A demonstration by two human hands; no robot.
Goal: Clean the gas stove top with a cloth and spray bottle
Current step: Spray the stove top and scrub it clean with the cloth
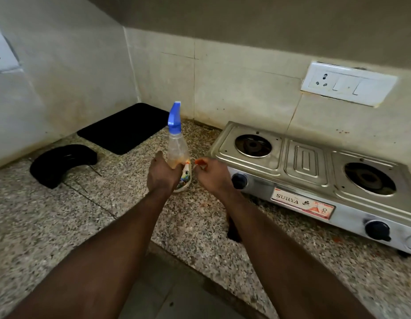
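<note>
A clear spray bottle [177, 148] with a blue trigger head [174, 116] stands upright on the speckled granite counter [62, 217], just left of the stove. My left hand [162, 174] grips its lower body. My right hand [211, 177] hovers beside the bottle with curled fingers and pinches a small orange piece [200, 161]; what it is cannot be made out. The steel two-burner gas stove [305, 162] sits to the right with both burner wells bare. No cloth shows plainly.
A black mat [124, 128] lies in the back corner and a black curved object [62, 164] rests on the left. Something dark [233, 234] peeks out under my right forearm. Two black knobs [377, 230] face the counter edge. A wall socket [347, 84] hangs above the stove.
</note>
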